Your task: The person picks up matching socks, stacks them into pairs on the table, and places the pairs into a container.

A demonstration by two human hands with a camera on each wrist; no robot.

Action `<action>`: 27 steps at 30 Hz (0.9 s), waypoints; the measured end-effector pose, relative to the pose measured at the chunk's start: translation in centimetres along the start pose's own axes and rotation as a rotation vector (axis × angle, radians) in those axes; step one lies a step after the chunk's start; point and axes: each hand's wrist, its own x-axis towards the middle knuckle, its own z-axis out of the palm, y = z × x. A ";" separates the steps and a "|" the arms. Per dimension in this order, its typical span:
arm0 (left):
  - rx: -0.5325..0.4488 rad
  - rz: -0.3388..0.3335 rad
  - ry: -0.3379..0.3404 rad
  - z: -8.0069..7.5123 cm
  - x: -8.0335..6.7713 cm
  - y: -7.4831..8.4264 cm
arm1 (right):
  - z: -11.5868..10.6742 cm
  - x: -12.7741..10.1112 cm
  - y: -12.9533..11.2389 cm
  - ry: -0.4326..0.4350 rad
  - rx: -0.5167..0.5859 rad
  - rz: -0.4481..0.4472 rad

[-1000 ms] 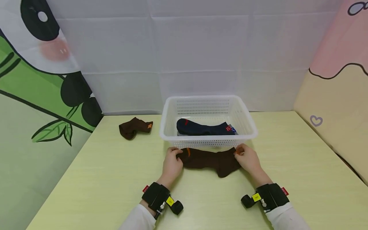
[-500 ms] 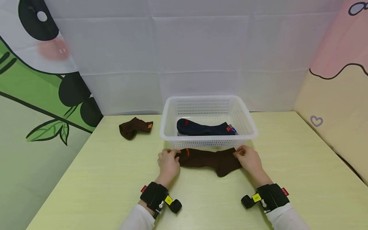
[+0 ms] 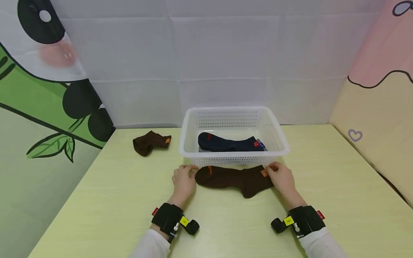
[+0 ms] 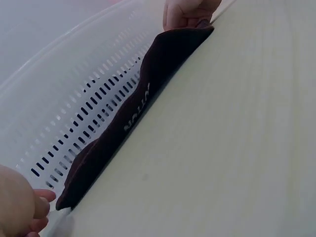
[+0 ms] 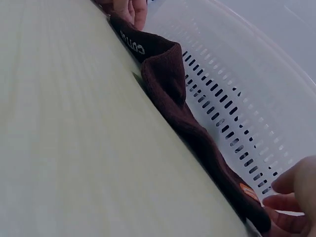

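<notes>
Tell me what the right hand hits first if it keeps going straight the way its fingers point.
The right hand points up and away at the cuff of the brown sock. Straight on, it would most likely meet the near wall of the white basket just behind, though the gap is hard to judge.

Setting: you are seated at a staged recording booth, not a lived-in room. Evidence: pale yellow-green table (image 3: 322, 200) filling the lower frame; creased white cloth backdrop (image 3: 226, 53) across the top; cartoon panda-and-bamboo panel (image 3: 38, 89) at the left edge; pink and cream cartoon panel (image 3: 380, 89) with a heart at the right edge.
</notes>
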 end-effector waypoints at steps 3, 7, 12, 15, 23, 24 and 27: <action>-0.020 -0.048 0.022 -0.2 0.5 -0.6 | -0.2 0.3 0.4 0.006 0.145 0.068; -0.052 -0.112 0.013 -0.8 1.1 -1.3 | -0.4 0.6 0.7 -0.009 0.350 0.149; -0.095 -0.187 0.001 -1.7 1.7 -1.9 | -0.6 0.8 0.8 -0.020 0.374 0.155; -0.106 -0.202 -0.010 -2.0 1.9 -2.0 | -0.7 0.9 0.8 -0.020 0.316 0.132; -0.128 -0.218 -0.035 -2.4 2.7 -2.5 | -0.8 0.7 0.7 -0.022 0.250 0.102; -0.128 -0.222 -0.037 -2.5 2.8 -2.6 | -0.7 0.7 0.7 -0.021 0.250 0.100; -0.126 -0.231 -0.042 -3.2 3.4 -2.7 | -0.7 0.7 0.7 -0.021 0.248 0.104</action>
